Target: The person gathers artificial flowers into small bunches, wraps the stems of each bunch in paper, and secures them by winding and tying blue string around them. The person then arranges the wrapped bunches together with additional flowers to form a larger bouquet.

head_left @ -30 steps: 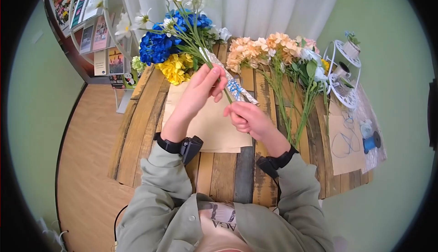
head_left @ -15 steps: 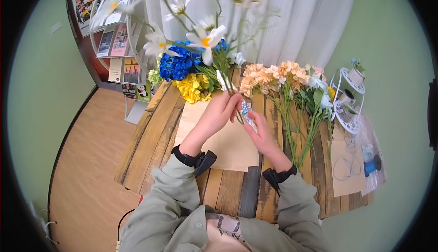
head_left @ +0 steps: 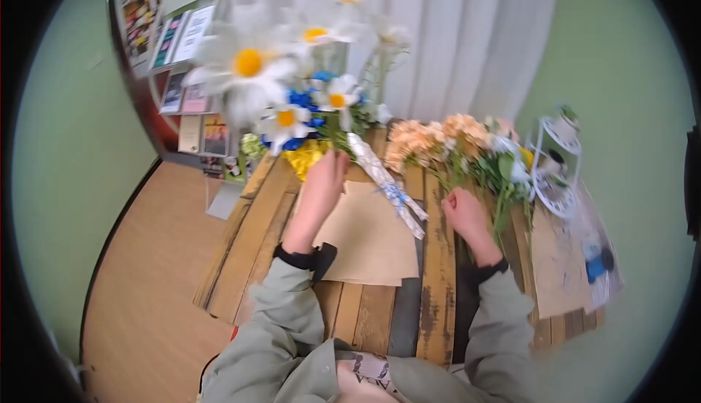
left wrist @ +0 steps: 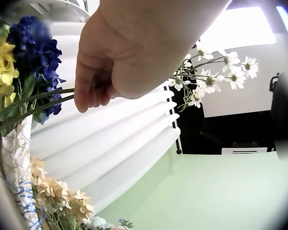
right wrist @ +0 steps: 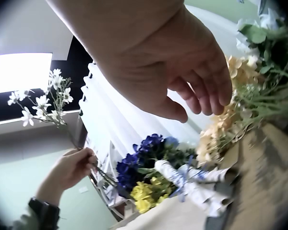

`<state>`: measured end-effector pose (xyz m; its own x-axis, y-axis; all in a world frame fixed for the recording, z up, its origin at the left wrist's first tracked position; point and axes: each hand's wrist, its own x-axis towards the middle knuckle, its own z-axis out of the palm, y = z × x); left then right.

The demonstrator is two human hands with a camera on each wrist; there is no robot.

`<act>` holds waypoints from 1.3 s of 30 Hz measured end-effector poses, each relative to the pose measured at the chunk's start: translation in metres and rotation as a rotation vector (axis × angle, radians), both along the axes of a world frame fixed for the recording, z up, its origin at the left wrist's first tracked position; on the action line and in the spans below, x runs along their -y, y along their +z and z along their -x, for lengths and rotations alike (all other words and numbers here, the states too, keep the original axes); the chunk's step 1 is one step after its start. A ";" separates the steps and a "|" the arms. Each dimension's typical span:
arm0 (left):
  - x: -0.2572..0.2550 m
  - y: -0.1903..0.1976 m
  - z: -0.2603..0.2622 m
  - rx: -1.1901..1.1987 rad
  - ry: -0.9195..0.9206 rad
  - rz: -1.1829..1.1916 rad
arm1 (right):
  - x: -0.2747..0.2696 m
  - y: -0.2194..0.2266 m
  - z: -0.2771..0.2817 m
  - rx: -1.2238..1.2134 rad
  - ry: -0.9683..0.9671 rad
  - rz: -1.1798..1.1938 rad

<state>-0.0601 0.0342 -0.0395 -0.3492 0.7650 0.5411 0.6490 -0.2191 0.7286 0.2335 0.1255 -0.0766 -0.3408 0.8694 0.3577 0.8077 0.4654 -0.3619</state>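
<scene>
My left hand [head_left: 326, 173] grips the green stems [left wrist: 48, 98] of several white daisies [head_left: 248, 63], lifted over the far left part of the table. The yellow-centred blooms stand up toward the curtain. Below them lie blue flowers [right wrist: 139, 163] and yellow flowers [head_left: 305, 158]. A white patterned paper wrap [head_left: 374, 169], tied with blue cord [head_left: 396, 195], slants down from these onto a brown paper sheet [head_left: 369, 246]. My right hand [head_left: 465, 213] hovers near the stems of the peach flowers [head_left: 438, 136]; its fingers bend loosely, with nothing in them in the right wrist view.
White and pale blue flowers [head_left: 511, 166] lie beside the peach ones. At the right are a small white tiered stand [head_left: 558, 195], a blue spool [head_left: 599, 263] and another brown paper sheet [head_left: 558, 271]. A booklet rack [head_left: 193, 104] stands left; a white curtain [head_left: 467, 45] hangs behind.
My hands have moved apart: the left hand shifted left with the daisies, the right hand moved right, off the stem ends. The daisy heads now loom larger and more upright.
</scene>
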 end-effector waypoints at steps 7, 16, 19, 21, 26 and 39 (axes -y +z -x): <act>0.009 0.017 -0.017 0.253 -0.296 -0.019 | -0.054 -0.054 -0.094 0.575 -0.418 -0.064; 0.006 0.016 -0.023 0.322 -0.336 0.069 | -0.029 -0.033 -0.074 0.354 -0.273 -0.005; 0.009 0.014 -0.025 0.334 -0.379 0.068 | -0.033 -0.052 -0.061 0.367 -0.142 0.161; 0.010 0.016 -0.027 0.317 -0.402 0.094 | -0.046 -0.073 -0.062 0.241 -0.116 0.077; 0.013 0.020 -0.030 0.339 -0.407 0.101 | -0.026 -0.029 -0.054 -0.343 -0.041 -0.218; 0.013 0.026 -0.038 0.353 -0.523 0.126 | -0.055 0.013 -0.057 -0.514 -0.062 -0.332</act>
